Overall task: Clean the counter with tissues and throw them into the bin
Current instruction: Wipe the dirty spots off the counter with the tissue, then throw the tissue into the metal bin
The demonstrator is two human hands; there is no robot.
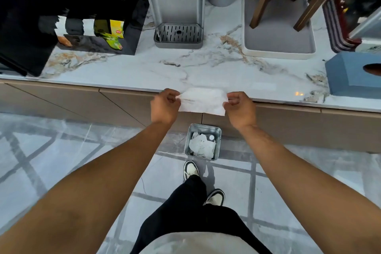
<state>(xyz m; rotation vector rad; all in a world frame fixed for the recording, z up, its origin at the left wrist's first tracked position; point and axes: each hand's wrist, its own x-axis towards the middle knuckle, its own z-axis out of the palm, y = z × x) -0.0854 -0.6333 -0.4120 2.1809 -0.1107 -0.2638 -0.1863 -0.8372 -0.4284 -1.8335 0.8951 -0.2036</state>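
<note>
A white tissue (203, 100) is stretched flat between both hands, in the air over the front edge of the marble counter (216, 68). My left hand (165, 107) pinches its left edge and my right hand (241, 107) pinches its right edge. Directly below, on the floor against the cabinet, stands a small square metal bin (218, 142) holding several crumpled white tissues (201, 146).
A blue tissue box (350, 74) sits at the counter's right. A grey water dispenser (177, 6) with a drip tray stands at the back, a black organiser with tea packets (115, 29) at the left, and a grey tray (278, 49) with a wooden stand at the back right. My feet are behind the bin.
</note>
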